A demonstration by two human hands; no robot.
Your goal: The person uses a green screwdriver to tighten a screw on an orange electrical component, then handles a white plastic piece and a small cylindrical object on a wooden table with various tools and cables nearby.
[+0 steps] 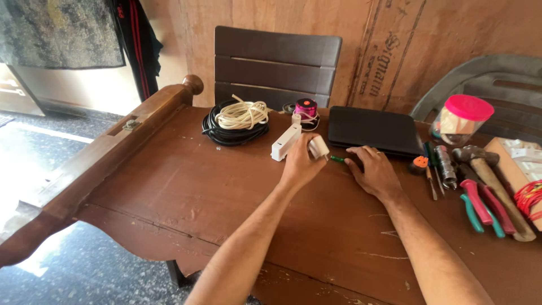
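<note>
1. head view, looking down on a brown wooden table [237,186]: the left hand [302,164] is curled around a small white plug-like piece [319,147], pinching it between thumb and fingers just above the tabletop.
2. the right hand [372,169] lies palm down on the table, fingers spread and reaching left; its fingertips sit at the end of a small green-handled tool [337,159].
3. that green tool lies between the two hands, its long axis roughly left to right; only a short stretch of it shows, so i cannot tell its full shape. the right hand is the one touching it, and the left hand is just beside it.
4. a long white box-shaped fitting [285,142] lies just beyond the left hand, long axis running away from the person and tilted right; it looks close to the white piece, but whether they touch i cannot tell.
5. farther back are coiled black and white cable [236,121] and a flat black case [372,131]; pliers with red and green handles [480,206] and a hammer [488,175] lie well off to the right.
</note>
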